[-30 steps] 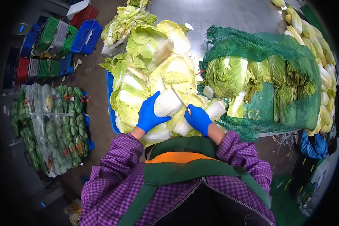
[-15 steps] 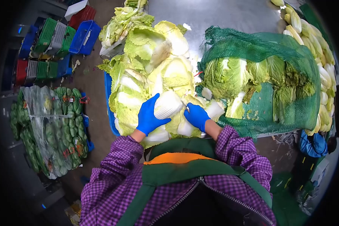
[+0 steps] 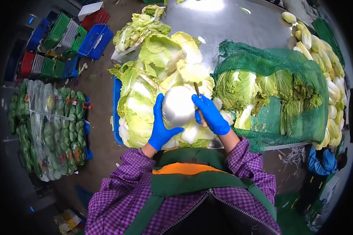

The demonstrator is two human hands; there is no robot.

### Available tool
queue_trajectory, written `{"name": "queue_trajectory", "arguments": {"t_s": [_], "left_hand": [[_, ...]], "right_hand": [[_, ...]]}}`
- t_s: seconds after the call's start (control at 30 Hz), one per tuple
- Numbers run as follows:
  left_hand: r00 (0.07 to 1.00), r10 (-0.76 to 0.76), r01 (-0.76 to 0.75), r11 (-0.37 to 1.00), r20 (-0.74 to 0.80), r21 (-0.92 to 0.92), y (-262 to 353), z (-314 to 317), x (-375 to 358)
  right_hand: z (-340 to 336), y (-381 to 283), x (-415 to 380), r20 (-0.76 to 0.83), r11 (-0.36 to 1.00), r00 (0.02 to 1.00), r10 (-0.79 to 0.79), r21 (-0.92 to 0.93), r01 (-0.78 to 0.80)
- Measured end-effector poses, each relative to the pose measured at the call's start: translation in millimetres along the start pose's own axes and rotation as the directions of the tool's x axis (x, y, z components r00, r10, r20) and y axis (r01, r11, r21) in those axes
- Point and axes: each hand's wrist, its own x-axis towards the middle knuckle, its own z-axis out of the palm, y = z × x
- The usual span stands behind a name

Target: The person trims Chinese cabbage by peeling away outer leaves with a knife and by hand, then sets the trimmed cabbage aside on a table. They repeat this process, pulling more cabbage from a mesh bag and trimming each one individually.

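Note:
My left hand (image 3: 161,127), in a blue glove, cups the left side of a napa cabbage (image 3: 179,106), whose pale, rounded surface faces up. On the cabbage's right side, my right hand (image 3: 213,116), also gloved in blue, is closed around a knife (image 3: 197,89). The dark blade points away from me past the fingers. Beneath and beyond both hands lies a heap of loose cabbage leaves (image 3: 139,100), piled over a blue crate (image 3: 117,88) that is mostly hidden.
To the right, a green mesh sack (image 3: 270,111) lies open with several cabbages (image 3: 237,88) in it. Peeled cabbages (image 3: 333,88) are stacked along the far right. Crates (image 3: 93,41) and bagged green vegetables (image 3: 51,129) stand left. A person in blue (image 3: 321,159) is at lower right.
The cabbage has turned, so a smooth white surface faces up instead of its ribbed side. My right hand has rotated, and the knife blade now shows. The view has shifted slightly.

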Motion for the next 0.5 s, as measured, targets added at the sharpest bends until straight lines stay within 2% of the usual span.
{"name": "queue_trajectory", "arguments": {"t_s": [0.03,0.07,0.1,0.13,0.2,0.27,0.3,0.37,0.43,0.47,0.5], "left_hand": [[0.996,-0.084,0.081,0.98,-0.011,-0.183,-11,1,4],[0.996,-0.085,0.08,0.979,-0.021,-0.19,-15,2,7],[0.977,-0.214,0.214,0.957,0.022,-0.196,-16,3,11],[0.938,-0.339,0.345,0.918,0.067,-0.195,-19,3,13],[0.957,-0.282,0.29,0.936,0.071,-0.198,-23,-5,23],[0.914,-0.376,0.405,0.867,0.152,-0.291,-25,-12,23],[0.902,-0.399,0.432,0.846,0.166,-0.313,-17,-13,25],[0.911,-0.376,0.409,0.869,0.166,-0.279,-17,-12,22],[0.915,-0.355,0.394,0.887,0.19,-0.241,-10,-10,21],[0.912,-0.361,0.401,0.884,0.194,-0.24,-10,-11,18],[0.937,-0.311,0.337,0.923,0.158,-0.186,-9,-15,16]], "right_hand": [[-1,-9,-1,0.03,0.99,0.998,-0.046,-0.135,0.05],[-1,-12,-1,0.069,0.959,0.994,-0.083,-0.266,0.099],[-3,-3,5,0.125,0.936,0.987,-0.104,-0.323,0.14],[-4,3,7,0.117,0.932,0.99,-0.073,-0.345,0.109],[-19,9,13,0.143,0.952,0.987,-0.074,-0.284,0.113],[-29,23,18,0.143,0.945,0.983,-0.118,-0.289,0.155],[-28,15,17,0.128,0.939,0.989,-0.076,-0.323,0.114],[-23,6,12,0.11,0.931,0.994,-0.026,-0.359,0.064],[-1,-11,4,0.036,0.899,0.981,-0.19,-0.395,0.188],[-4,-6,9,0.031,0.902,0.983,-0.184,-0.393,0.181],[-11,3,21,-0.029,0.912,0.983,-0.182,-0.378,0.157]]}}
